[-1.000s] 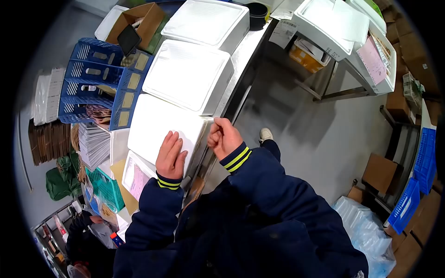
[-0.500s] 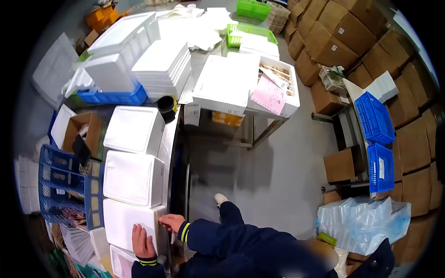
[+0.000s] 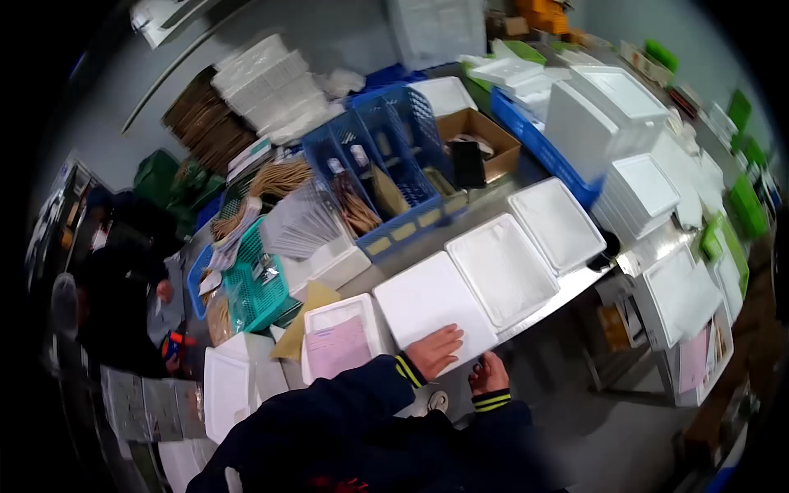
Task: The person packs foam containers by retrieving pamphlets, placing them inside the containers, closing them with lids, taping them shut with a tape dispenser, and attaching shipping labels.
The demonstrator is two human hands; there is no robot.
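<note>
My left hand point(image 3: 436, 351) lies flat on the lid of a white foam box point(image 3: 434, 302), near its front corner, fingers stretched out. Just off that corner is my right hand point(image 3: 489, 375), its fingers curled in; whatever may be in them is hidden. On the left of this box stands an uncovered foam box point(image 3: 311, 374) with a pink sheet point(image 3: 339, 348) in it. Two more lidded foam boxes, one nearer point(image 3: 503, 269) and one farther point(image 3: 557, 225), continue the row to the right along the metal table.
A blue divided crate point(image 3: 403, 215) and a cardboard box with a black phone point(image 3: 468, 164) stand behind the row. Left of them is a teal basket point(image 3: 261, 283). Another person's hand point(image 3: 164, 291) shows at far left. Stacked foam boxes point(image 3: 637, 197) stand at right.
The view has swung left, bringing another person into sight. My left hand stays on the same box's lid, while my right hand has come away from its side edge.
</note>
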